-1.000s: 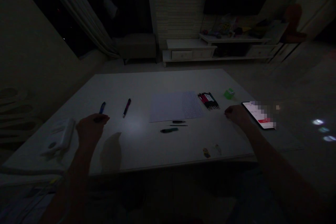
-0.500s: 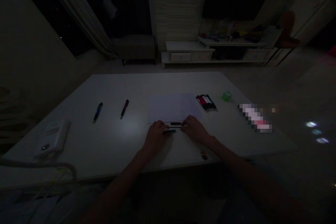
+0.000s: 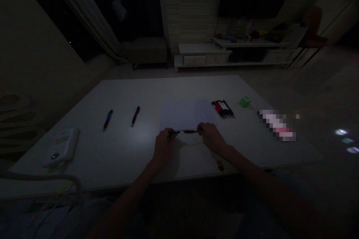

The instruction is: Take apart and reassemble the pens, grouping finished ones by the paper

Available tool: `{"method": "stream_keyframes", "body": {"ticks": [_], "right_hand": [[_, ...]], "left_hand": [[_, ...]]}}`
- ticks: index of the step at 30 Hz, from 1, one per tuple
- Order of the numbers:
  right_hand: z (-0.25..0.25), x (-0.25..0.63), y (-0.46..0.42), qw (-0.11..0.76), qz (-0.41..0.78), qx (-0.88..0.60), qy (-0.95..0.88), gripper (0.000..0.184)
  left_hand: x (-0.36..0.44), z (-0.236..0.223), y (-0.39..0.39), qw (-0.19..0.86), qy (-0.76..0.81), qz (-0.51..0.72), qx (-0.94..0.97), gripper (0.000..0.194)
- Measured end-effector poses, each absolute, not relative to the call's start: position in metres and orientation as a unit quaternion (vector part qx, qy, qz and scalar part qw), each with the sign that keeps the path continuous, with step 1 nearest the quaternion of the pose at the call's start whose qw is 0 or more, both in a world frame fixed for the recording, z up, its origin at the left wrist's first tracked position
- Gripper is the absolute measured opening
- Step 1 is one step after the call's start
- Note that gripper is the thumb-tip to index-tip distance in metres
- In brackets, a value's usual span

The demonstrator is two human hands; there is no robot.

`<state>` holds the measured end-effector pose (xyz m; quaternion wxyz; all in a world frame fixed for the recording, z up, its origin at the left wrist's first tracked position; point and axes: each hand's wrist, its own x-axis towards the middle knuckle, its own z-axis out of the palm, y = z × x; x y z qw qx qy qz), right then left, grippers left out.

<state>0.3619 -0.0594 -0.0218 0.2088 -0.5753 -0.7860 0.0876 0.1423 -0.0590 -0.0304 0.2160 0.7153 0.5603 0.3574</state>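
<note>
A dark-green tubular barrel (image 3: pixel 174 133), pinched in the left hand (image 3: pixel 163 145), is aimed rightward at what seems a thin dark rod (image 3: pixel 189 130) pinched by the right hand (image 3: pixel 210 135).

Both bare forearms reach in over the near edge of the counter (image 3: pixel 117 153), converging from its two near corners. The left forearm (image 3: pixel 136 189) slants forward and to the right; the right forearm (image 3: pixel 246 168) slants forward and to the left, and both fade into darkness toward the elbows. The left hand (image 3: pixel 164 142) and right hand (image 3: pixel 209 136) face each other, near but apart, well inside the near edge. Each has its fingers curled, tips drawn together in a pinch. Exact finger placement is too dim to tell.
</note>
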Motion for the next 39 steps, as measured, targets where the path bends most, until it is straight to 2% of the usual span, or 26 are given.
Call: {"method": "stream_keyframes", "body": {"ticks": [9, 15, 20, 24, 30, 39], "right_hand": [[-0.010, 0.360, -0.065, 0.241, 0.054, -0.547, -0.800, 0.007], [-0.008, 0.365, -0.064, 0.243, 0.050, -0.556, -0.794, 0.008], [-0.007, 0.362, -0.066, 0.243, 0.045, -0.511, -0.823, 0.008], [-0.010, 0.355, -0.070, 0.275, 0.079, -0.457, -0.842, 0.008], [-0.010, 0.349, -0.074, 0.334, 0.149, -0.443, -0.818, 0.007], [-0.012, 0.341, -0.077, 0.421, 0.208, -0.425, -0.774, 0.006]], "left_hand": [[0.143, -0.023, -0.061, 0.259, 0.546, 0.379, 0.701, 0.011], [0.141, -0.022, -0.061, 0.250, 0.553, 0.386, 0.695, 0.011], [0.143, -0.025, -0.061, 0.208, 0.534, 0.334, 0.748, 0.009], [0.148, -0.024, -0.067, 0.171, 0.472, 0.268, 0.822, 0.013], [0.150, -0.022, -0.076, 0.199, 0.433, 0.229, 0.849, 0.026], [0.156, -0.016, -0.077, 0.163, 0.466, 0.187, 0.849, 0.019]]}}
